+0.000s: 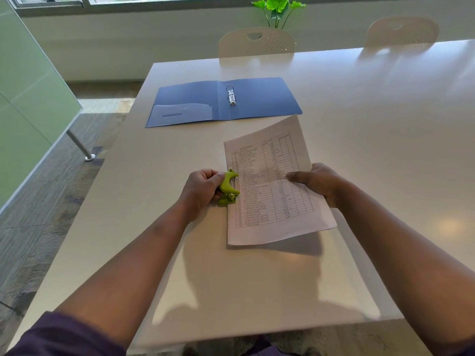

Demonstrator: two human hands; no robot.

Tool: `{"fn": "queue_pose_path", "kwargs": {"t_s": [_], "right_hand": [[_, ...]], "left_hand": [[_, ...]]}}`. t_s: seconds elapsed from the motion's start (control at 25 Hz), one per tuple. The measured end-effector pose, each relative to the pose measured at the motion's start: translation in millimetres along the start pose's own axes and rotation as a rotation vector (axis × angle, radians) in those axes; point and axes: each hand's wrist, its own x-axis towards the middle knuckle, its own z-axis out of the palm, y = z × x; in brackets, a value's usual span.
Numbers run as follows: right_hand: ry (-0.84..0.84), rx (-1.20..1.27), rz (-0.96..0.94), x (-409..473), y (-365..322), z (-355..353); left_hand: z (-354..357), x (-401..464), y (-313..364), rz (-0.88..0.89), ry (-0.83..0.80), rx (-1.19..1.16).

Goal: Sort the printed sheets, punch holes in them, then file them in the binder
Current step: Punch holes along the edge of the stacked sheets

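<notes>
Your table (359,104) is the biggest thing here: a broad, smooth, pale slab with a soft sheen that mirrors the 2 chairs behind it. Those chairs (256,42) are cream plastic with rounded backs, an oval handle cut-out and a patch of fine perforations. Behind the nearer one, a plant (277,5) spreads glossy, bright green leaves on thin stalks.

On the far part of the table lies the binder (223,101), open and flat: matte blue plastic, a translucent pocket on its left flap and a small 2-ring metal clip shining beside the spine.

Nearer you, well apart from the binder, are the printed sheets (270,186): thin white paper carrying a ruled table of small dark text. Their left edge rests on the table and the right side is lifted, so the paper bows gently with a faint crease across the middle.

Your right hand (317,182) grasps the sheets at their right edge, thumb laid on top and fingers curled beneath.

Your left hand (203,188) is clenched around the hole punch (228,187), a small, glossy lime-green plastic tool with a curved lever and metal pins. It sits at the left edge of the sheets, and the paper's margin lies in its mouth.
</notes>
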Motion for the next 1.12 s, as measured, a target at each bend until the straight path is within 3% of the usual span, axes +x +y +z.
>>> {"fn": "queue_pose_path", "kwargs": {"t_s": [0.44, 0.92, 1.12], "right_hand": [[-0.002, -0.021, 0.011, -2.9, -3.1, 1.9], [0.000, -0.035, 0.012, -1.1, -1.3, 0.9], [0.002, -0.054, 0.016, 0.4, 0.0, 0.9]], "left_hand": [[-4.3, 7.1, 8.2, -0.134, -0.066, -0.046], [-3.7, 2.9, 9.1, -0.128, -0.072, -0.030], [-7.8, 8.0, 16.6, -0.229, -0.107, -0.023]]}}
